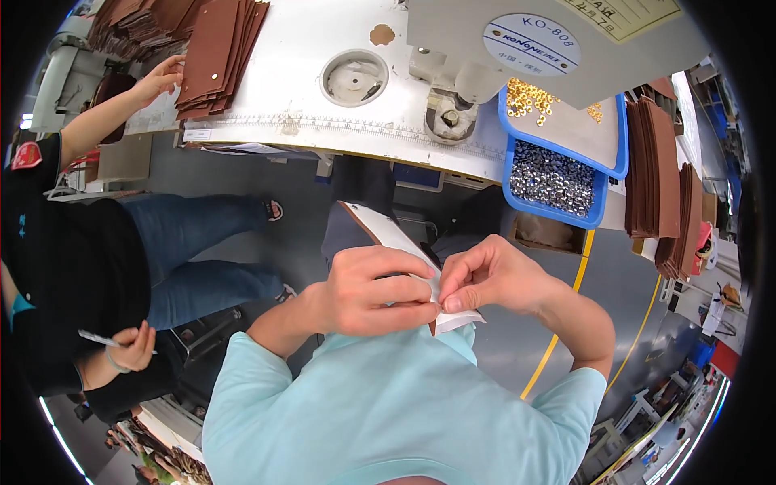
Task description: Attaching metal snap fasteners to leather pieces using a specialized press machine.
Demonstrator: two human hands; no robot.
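My left hand (378, 291) is closed on a long flat strip (381, 227) with a white face and a brown edge, apparently leather. It lies across my lap, its far end pointing away to the left. My right hand (499, 279) pinches the strip's near end between thumb and forefinger, close against the left fingertips. Anything small between those fingertips is hidden. Beyond my hands stands a pale machine (461, 44) over the white worktable (283, 89).
Right of the machine, blue trays hold gold rings (529, 99) and silvery metal parts (554, 179). Brown pieces are stacked at far left (218, 56) and right (653, 174). At left, a co-worker (73, 267) reaches one hand to the left stack and holds a pen (99, 338).
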